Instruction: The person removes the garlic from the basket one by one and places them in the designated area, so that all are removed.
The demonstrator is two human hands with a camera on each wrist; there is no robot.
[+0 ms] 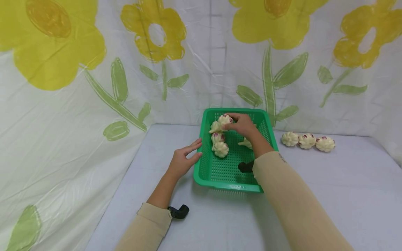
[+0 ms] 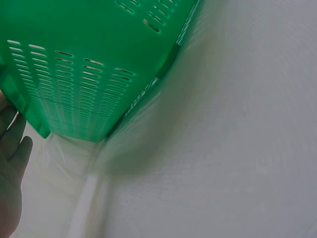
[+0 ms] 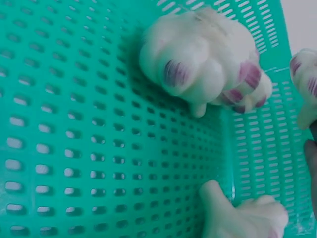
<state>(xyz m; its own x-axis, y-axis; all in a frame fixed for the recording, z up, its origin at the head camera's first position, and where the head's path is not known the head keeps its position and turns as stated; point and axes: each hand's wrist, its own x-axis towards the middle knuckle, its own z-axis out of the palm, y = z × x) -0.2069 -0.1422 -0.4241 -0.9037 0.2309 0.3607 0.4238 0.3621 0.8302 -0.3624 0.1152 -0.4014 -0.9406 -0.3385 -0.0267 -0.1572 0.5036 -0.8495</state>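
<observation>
A green plastic basket with perforated walls stands on the table. Inside its far left part, my right hand pinches a garlic bulb, white with purple streaks. Below that bulb, more garlic lies along the basket's left side. Another bulb sits on the right, partly covered by my right arm. In the right wrist view, the held garlic shows at the right edge, above the basket floor. My left hand is at the basket's left rim, its fingers extended beside the wall.
Three garlic bulbs stand in a row on the table to the right of the basket. Behind the table hangs a white sheet printed with yellow flowers. Black devices are worn at both wrists.
</observation>
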